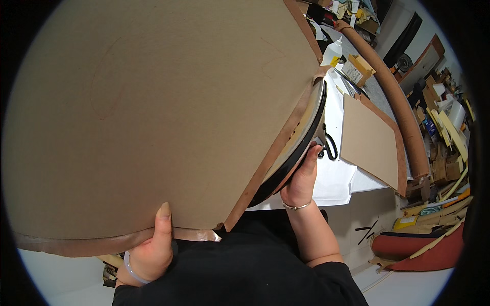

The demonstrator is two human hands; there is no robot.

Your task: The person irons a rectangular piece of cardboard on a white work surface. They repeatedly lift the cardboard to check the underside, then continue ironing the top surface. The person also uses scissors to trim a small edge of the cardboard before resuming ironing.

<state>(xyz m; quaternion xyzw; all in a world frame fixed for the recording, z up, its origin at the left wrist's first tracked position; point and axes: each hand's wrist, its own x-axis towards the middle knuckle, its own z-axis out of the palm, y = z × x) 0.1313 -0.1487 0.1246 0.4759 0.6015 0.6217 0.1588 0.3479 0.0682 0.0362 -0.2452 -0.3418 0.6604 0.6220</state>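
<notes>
A large tan board (168, 122) with a brown leather-like strip folded along its edges fills the left and middle of the head view, tilted up close to me. My left hand (153, 250) grips its near edge, thumb lying on the tan face and fingers hidden behind. My right hand (302, 178) is closed on the outer side of a round, black-rimmed thing (293, 166) with a cream inside, partly hidden by the board; its exact kind I cannot tell. Just beyond my right thumb lies a black loop-shaped handle (331, 144) on the white sheet.
A second tan board (370, 140) with brown edging lies on the white-covered table (334, 183) at right. Behind it are a white bottle (333, 51), a small carton (358, 70) and a long brown roll (393, 86). Piled scraps and a red piece (418, 253) crowd the far right.
</notes>
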